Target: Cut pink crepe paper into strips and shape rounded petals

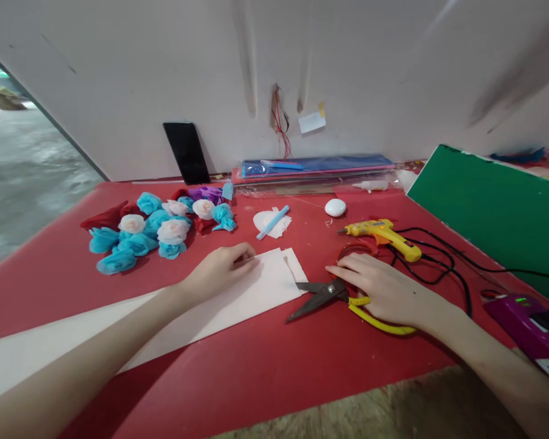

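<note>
Faces a pale wall (370,79) across a red tabletop (238,390). Rests the left hand (219,268) on a long white sheet (256,296), fingers curled close together near the far edge; cannot tell a pinch from a light rest there. Reaches with the sheet from the left edge of view to the middle of the tabletop, with a second pale layer (296,263) showing at the right end. Holds the scissors (332,289) in the right hand (379,286), grip closed around the red and yellow handles, blades parted, one tip at the sheet's right end and the other just off its near edge. See beyond the right hand a yellow glue gun (377,231) with a black cord, and farther right a green board (485,213) and a purple power strip (526,326). Find past the left hand blue, pink, red and purple paper flowers (158,228), a dark phone (186,152) propped against the wall, a blue stick (273,222) over pale scraps (282,229), and a white oval object (335,208)
</note>
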Demonstrator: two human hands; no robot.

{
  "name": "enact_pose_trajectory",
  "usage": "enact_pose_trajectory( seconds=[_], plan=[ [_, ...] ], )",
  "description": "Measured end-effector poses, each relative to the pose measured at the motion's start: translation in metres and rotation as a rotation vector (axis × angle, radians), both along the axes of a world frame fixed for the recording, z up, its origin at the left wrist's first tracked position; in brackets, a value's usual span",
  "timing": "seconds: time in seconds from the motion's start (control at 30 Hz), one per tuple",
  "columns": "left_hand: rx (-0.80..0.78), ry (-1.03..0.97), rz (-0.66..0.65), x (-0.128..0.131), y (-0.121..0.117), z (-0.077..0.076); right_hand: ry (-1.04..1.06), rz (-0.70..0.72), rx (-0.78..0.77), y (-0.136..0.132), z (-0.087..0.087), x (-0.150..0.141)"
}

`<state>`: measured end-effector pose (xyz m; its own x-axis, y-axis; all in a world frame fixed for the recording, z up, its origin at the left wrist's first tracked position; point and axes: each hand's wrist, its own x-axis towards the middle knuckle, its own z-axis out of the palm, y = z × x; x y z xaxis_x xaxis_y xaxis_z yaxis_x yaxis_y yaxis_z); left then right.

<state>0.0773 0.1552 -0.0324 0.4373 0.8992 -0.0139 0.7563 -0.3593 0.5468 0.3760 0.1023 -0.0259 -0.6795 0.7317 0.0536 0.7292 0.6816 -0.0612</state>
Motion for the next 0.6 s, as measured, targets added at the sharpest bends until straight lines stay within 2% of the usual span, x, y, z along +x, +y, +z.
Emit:
enact_pose_trajectory(
  seconds=[0.33,0.6],
  plan=[
    [0.069,-0.002,0.040,0.004,-0.002,-0.009,0.018,0.073,0.023,-0.001,0.000,-0.004],
    [0.043,-0.058,0.044,0.003,0.000,-0.012,0.000,0.083,0.031,0.008,-0.004,0.002]
  ],
)
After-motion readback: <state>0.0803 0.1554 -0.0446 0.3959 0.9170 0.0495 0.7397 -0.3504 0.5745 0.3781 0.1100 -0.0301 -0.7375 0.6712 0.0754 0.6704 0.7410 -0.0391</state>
